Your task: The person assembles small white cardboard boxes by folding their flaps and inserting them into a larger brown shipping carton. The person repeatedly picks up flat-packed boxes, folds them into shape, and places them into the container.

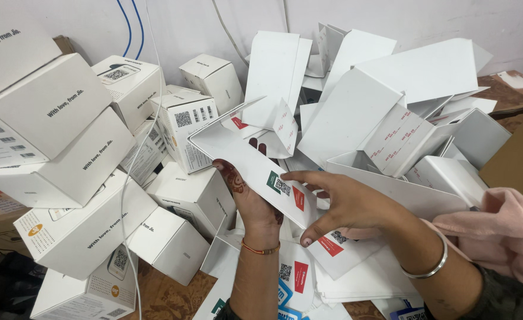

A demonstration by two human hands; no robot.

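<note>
A flat white cardboard box blank (238, 151) with a green patch, a square code and a red patch on its flap is held in the middle of the view. My left hand (251, 204) grips it from beneath, fingers wrapped round the edge, a thin orange bangle on the wrist. My right hand (344, 204) lies over the flap end, thumb down on the card, with a silver bangle (434, 266) and a pink sleeve (501, 228) behind it. Under both hands lie more flat blanks (332, 266).
Assembled white boxes (66, 178) are stacked at the left, some with printed codes. A heap of unfolded white card pieces (386, 101) fills the centre and right. A brown carton edge (519, 157) sits at right. Cables (130, 24) hang down the wall.
</note>
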